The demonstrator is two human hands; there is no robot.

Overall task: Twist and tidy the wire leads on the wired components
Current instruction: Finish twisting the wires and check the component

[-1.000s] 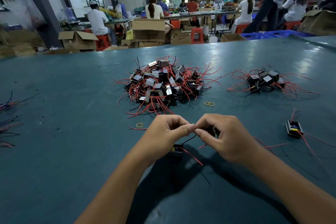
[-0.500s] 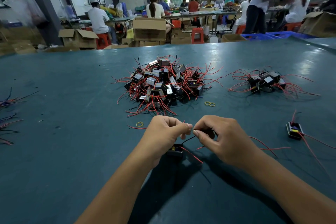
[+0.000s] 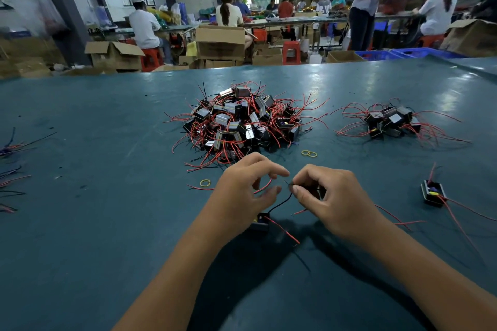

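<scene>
On the green counter [image 3: 94,223], close to its near edge, a small black wired component [image 3: 260,221] sits under the person's wrists, a black lead [image 3: 281,204] curving up from it and a red lead [image 3: 282,230] trailing off toward the right. The right hand [image 3: 333,201] pinches the tip of the black lead between thumb and forefinger, the other fingers curled in. The left hand [image 3: 243,191] hovers just beside it, fingers loosely spread and holding nothing, with a red wire showing behind the palm. Beyond the hands lies a big heap of components [image 3: 239,122] tangled in red wire, and a smaller heap [image 3: 390,121] off to the right. One lone component [image 3: 433,193] sits at far right. A single yellow rubber band [image 3: 205,183] lies left of the hands, a pair [image 3: 309,153] further back
</scene>
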